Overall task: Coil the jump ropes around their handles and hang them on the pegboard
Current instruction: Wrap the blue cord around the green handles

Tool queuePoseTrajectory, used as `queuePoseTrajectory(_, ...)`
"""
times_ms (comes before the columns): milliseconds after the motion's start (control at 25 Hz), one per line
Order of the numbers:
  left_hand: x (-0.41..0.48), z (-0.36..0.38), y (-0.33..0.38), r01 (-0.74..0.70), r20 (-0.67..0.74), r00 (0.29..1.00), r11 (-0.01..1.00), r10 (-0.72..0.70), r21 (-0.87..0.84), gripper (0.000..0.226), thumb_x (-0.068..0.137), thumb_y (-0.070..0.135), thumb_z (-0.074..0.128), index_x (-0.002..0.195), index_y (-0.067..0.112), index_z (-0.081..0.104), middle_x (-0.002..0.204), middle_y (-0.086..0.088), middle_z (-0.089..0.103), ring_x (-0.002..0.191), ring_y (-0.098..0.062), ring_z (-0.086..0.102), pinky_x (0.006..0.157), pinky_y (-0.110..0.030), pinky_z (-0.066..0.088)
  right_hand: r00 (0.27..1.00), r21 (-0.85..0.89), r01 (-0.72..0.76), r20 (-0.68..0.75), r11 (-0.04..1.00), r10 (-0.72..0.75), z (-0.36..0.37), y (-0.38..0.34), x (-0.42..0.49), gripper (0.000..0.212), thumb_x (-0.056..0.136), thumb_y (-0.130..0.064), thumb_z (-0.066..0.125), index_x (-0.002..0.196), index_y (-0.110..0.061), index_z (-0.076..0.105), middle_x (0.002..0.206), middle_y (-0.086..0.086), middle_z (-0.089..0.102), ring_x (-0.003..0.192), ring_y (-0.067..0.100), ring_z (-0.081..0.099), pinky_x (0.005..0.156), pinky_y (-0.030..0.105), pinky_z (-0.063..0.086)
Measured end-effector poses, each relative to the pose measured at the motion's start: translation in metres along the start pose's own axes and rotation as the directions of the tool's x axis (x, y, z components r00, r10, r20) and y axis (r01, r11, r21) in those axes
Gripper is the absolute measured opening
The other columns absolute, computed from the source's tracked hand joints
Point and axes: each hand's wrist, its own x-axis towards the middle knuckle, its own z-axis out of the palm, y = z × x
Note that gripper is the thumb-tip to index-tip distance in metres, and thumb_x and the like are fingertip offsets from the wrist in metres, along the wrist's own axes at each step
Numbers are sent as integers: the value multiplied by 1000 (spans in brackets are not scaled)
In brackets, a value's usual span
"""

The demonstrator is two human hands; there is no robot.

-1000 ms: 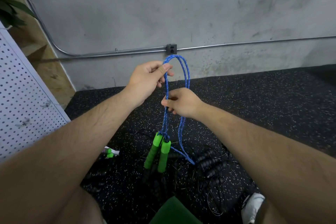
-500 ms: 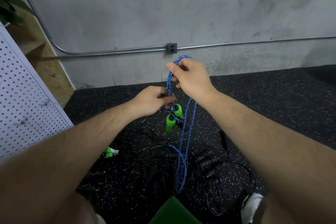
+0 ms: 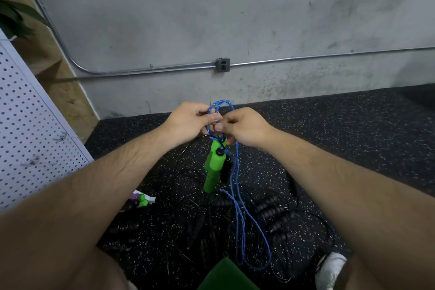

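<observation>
Soft, even indoor light, moderately bright; source out of view. Grey wall [image 3: 211, 19] evenly lit, no glare. Thin shadow below conduit [image 3: 141, 70], mid-left. Dark floor [image 3: 353, 136] swallows detail; black ropes [image 3: 277, 209] lower centre hard to separate. Centre sharp: left hand [image 3: 188, 122], right hand [image 3: 244, 127], blue rope [image 3: 237, 195]. Wide-angle bending at edges: pegboard [image 3: 28, 125] slanted at left, forearms [image 3: 70, 207] stretched and soft in lower corners.

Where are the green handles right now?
In the head view, the green handles hang at centre, just below the left hand and right hand gripping the blue rope, above black ropes on the floor.
</observation>
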Motion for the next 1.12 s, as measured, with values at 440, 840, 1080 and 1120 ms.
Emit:
queuePoseTrajectory(440,7,-20,-14,61,-140,987,991,-78,-118,24,105,18,53,88,16,70,83,-7,69,68,-10,68,66,-24,57,978,183,-67,-182,981,101,-15,0,4,19,106,-23,47,102,-6,56,87,6,73,67,24,71,73,43,62)
queuePoseTrajectory(840,1,-11,3,35,-113,990,930,-82,-365,23,106,22,51,96,11,68,86,-14,64,68,-18,68,64,-33,62,995,11,-28,-93,1000,29,-7,-6,1,20,107,-31,41,93,-20,50,102,6,66,76,21,62,84,48,57)
queuePoseTrajectory(1080,-1,-16,-2,80,-122,986,957,-118,-280,23,106,29,51,98,16,68,83,-14,65,69,-22,72,55,-34,59,999,44,-39,-18,998,40,-1,-5,2,21,108,-33,37,95,-23,51,109,7,68,95,34,69,83,53,57)
queuePoseTrajectory(1120,0,-17,-2,95,-121,984,957,-132,-273,23,106,30,51,99,16,67,83,-14,65,71,-24,73,55,-35,60,999,60,-44,-9,997,44,-1,-5,2,22,108,-33,37,98,-22,52,110,5,68,95,33,68,85,51,57)
